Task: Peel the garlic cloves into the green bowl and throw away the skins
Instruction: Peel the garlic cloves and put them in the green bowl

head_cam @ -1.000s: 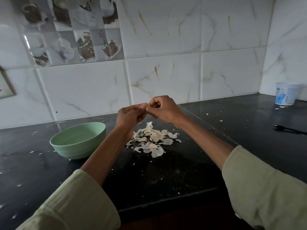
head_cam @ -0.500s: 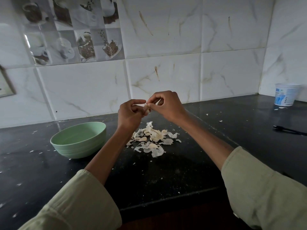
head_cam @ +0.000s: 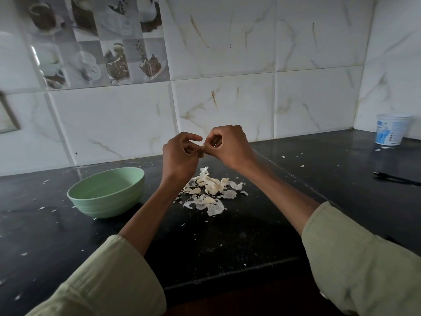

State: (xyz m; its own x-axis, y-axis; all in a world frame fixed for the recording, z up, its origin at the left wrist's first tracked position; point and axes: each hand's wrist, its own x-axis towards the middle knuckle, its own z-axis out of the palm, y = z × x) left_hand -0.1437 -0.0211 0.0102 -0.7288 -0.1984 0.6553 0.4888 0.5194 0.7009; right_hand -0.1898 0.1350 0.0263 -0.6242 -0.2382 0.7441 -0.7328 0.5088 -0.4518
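Head view showed a green bowl point(head_cam: 107, 192) at left on the dark surface point(head_cam: 227, 242). Above the skin pile point(head_cam: 210, 190), the left hand point(head_cam: 181, 156) and right hand point(head_cam: 230, 147) together pinched a garlic clove point(head_cam: 202, 148). A white tub point(head_cam: 390, 130) stood far right.

Two bare forearms in view. Left sleeve point(head_cam: 100, 279) and right sleeve point(head_cam: 364, 265): pale sage-green cloth, loose, wide cuffs, soft creases. Left hand point(head_cam: 180, 156), right hand point(head_cam: 227, 147): no gloves.
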